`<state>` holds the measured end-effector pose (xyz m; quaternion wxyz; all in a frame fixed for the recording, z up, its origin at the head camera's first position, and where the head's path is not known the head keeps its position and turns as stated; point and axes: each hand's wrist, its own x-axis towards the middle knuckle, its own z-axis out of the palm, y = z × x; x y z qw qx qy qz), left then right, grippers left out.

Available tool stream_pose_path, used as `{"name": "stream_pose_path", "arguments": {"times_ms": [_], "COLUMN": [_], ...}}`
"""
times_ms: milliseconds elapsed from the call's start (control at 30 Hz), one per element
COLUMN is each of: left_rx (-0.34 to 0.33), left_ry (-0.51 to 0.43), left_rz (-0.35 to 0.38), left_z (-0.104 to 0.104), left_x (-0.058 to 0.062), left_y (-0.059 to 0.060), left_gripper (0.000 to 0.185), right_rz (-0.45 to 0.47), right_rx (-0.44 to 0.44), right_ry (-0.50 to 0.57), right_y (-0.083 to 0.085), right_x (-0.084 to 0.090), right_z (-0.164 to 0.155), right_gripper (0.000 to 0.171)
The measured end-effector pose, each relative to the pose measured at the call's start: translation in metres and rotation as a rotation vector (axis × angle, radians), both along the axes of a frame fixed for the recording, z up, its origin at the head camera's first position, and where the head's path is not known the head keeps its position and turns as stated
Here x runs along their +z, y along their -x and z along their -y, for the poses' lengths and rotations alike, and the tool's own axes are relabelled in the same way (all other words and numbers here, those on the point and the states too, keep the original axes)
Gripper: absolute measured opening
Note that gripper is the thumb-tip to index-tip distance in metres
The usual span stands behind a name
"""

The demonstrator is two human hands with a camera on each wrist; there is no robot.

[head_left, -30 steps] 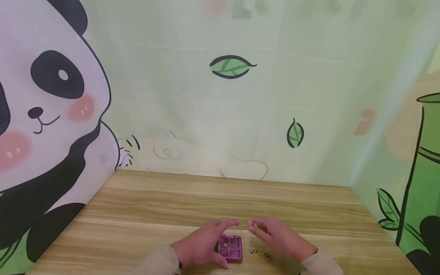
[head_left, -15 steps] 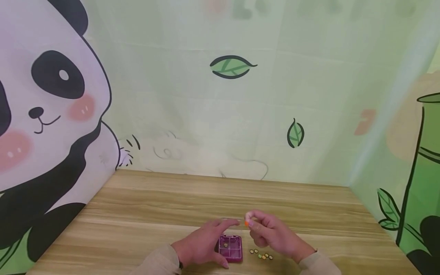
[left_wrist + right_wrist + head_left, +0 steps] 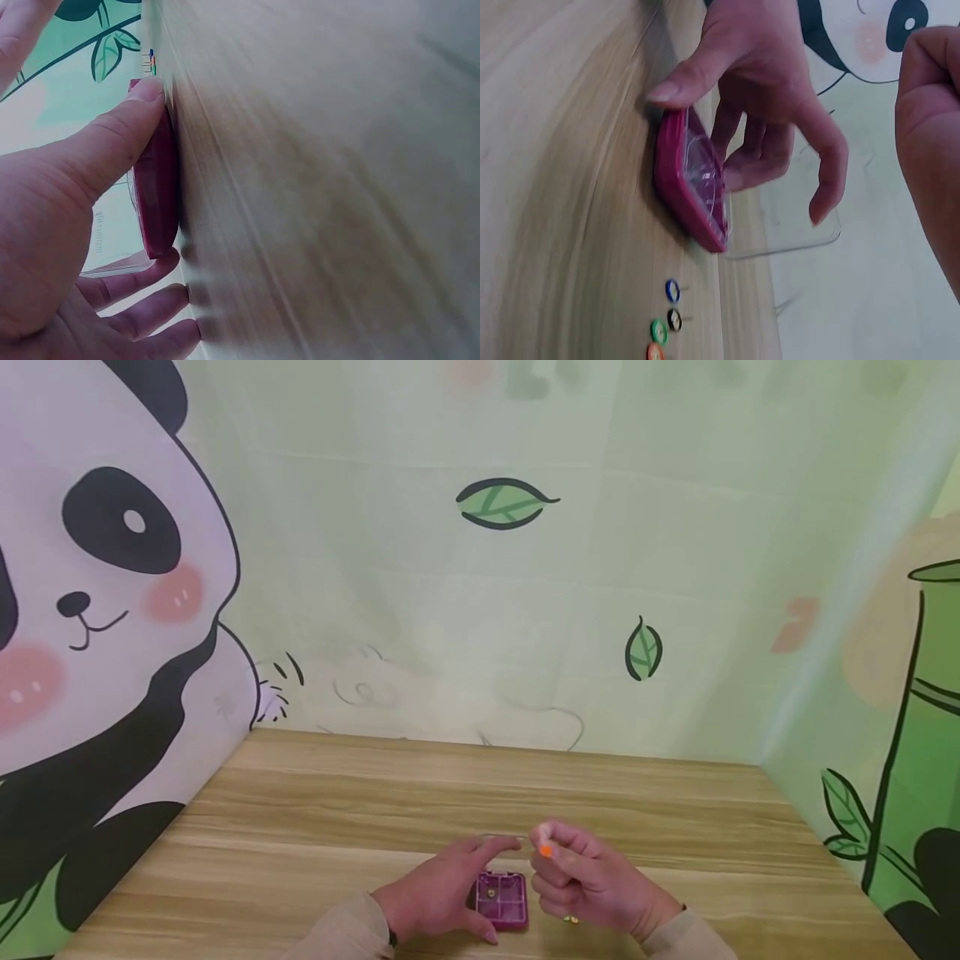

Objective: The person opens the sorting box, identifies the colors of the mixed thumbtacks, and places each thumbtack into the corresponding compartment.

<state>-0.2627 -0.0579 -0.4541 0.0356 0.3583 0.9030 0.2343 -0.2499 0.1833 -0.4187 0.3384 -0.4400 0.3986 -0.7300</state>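
A small purple box (image 3: 504,929) with several compartments lies on the table, its clear lid (image 3: 787,249) raised. One tiny piece (image 3: 491,893) sits in the far left compartment. My left hand (image 3: 438,889) holds the box by its left side; in the left wrist view the thumb presses the red-looking edge (image 3: 157,202) and other fingers are beyond it. To the box's right, my right hand (image 3: 592,881) is raised and pinches a small orange piece (image 3: 546,851) between thumb and index finger. Its exact kind is too small to tell.
Small round studs with thin pins, blue (image 3: 673,290), black (image 3: 675,319), green (image 3: 658,331) and orange (image 3: 655,351), lie on the table right of the box. In the head view my right hand hides most of them. A printed cloth wall (image 3: 420,610) stands behind the wooden table (image 3: 360,802).
My right hand has turned so the orange piece shows, and has shifted slightly left and down, now covering most of the loose studs. The left hand and box have stayed put.
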Motion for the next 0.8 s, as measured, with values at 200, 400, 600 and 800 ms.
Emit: {"name": "stream_pose_path", "arguments": {"times_ms": [200, 400, 600, 800], "left_rx": [0.002, 0.003, 0.003, 0.0], "left_ry": [0.004, 0.005, 0.008, 0.006], "left_rz": [0.013, 0.01, 0.012, 0.006], "left_z": [-0.0003, -0.0005, -0.0005, -0.001], "left_x": [0.0011, 0.0016, 0.0018, 0.0022], "left_y": [-0.0002, -0.0003, 0.0004, -0.0007], "left_gripper": [0.108, 0.109, 0.109, 0.109], "right_rz": [-0.011, -0.013, -0.008, -0.011], "right_rx": [0.07, 0.077, 0.08, 0.034], "right_ry": [0.034, 0.039, 0.042, 0.012], "right_y": [-0.0025, -0.0043, -0.0031, -0.0048], "right_x": [0.002, 0.0033, 0.0034, 0.0049], "right_z": [0.0022, 0.0031, 0.0018, 0.0003], "right_gripper": [0.032, 0.029, 0.029, 0.031]}}
